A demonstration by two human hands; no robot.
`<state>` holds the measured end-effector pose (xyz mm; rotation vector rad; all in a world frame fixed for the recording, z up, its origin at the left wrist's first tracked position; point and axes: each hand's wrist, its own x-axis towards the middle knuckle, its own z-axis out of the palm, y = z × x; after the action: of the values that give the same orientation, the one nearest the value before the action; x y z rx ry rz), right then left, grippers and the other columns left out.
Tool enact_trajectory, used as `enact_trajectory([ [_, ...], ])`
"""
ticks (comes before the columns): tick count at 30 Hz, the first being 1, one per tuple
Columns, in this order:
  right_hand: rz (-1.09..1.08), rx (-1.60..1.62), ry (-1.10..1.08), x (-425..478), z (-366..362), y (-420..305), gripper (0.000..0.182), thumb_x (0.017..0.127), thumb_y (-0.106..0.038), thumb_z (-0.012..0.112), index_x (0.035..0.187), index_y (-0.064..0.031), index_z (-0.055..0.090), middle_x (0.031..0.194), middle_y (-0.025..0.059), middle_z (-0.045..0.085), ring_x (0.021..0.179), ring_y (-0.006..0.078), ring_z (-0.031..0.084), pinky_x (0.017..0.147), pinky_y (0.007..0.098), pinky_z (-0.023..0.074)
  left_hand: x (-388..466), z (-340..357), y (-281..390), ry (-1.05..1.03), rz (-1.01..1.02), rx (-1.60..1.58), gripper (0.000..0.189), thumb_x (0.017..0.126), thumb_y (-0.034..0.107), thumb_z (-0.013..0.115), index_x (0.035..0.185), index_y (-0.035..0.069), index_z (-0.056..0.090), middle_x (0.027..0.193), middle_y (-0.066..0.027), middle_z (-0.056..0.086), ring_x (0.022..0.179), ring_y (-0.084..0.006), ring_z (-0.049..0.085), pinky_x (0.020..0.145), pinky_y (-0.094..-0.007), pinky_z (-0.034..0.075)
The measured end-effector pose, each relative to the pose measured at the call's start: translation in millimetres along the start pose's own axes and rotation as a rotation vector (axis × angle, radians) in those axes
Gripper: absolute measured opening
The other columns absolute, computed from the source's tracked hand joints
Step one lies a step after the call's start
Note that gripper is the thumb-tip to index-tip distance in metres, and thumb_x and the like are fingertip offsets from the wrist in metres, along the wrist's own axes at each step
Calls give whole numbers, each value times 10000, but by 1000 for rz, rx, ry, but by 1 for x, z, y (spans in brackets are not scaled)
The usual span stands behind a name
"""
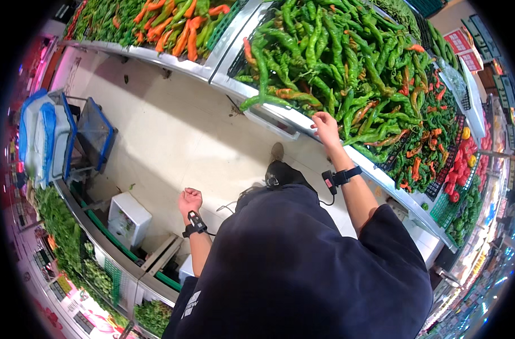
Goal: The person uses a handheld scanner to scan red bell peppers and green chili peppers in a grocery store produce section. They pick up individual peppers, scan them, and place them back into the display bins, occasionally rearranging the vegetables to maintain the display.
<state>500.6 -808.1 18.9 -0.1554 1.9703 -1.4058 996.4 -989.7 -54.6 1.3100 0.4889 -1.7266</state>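
My right hand is over the metal front edge of a produce stand, beside a heap of long green peppers. Its fingers are slightly bent and apart, with no pepper seen in them. One long green pepper pokes out past the stand's edge, left of this hand. My left hand hangs low over the pale floor, its fingers loosely curled with nothing visible in them. Both wrists wear black straps carrying small devices and cables.
Red and green peppers fill the stand farther left. Small mixed peppers lie to the right. A cart with blue edges stands on the left. A white foam box sits beside the counter of leafy greens.
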Motion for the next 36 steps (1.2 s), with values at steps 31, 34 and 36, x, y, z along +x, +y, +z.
enact_trajectory([
  [31, -250, -762, 495, 183, 31, -169, 1071, 650, -394, 799, 1383, 75, 177, 1408, 270, 267, 1335, 401, 235, 1076, 531, 207, -65, 203, -37, -306, 145, 319, 121, 892, 164, 472, 825, 89, 541, 679, 9, 525, 587, -131, 449, 550, -281, 346],
  [34, -308, -761, 542, 176, 31, -165, 1026, 642, -360, 809, 1363, 65, 215, 1369, 241, 319, 1288, 375, 299, 1042, 508, 256, -51, 194, -28, -276, 125, 281, 126, 897, 165, 462, 826, 89, 533, 680, 9, 524, 587, -133, 449, 554, -281, 348],
  [36, -329, -736, 562, 176, 25, -161, 992, 647, -375, 804, 1341, 58, 243, 1329, 215, 356, 1240, 357, 342, 1011, 487, 290, -45, 194, -26, -269, 72, 257, 128, 901, 165, 456, 828, 90, 527, 681, 9, 523, 587, -134, 448, 556, -281, 349],
])
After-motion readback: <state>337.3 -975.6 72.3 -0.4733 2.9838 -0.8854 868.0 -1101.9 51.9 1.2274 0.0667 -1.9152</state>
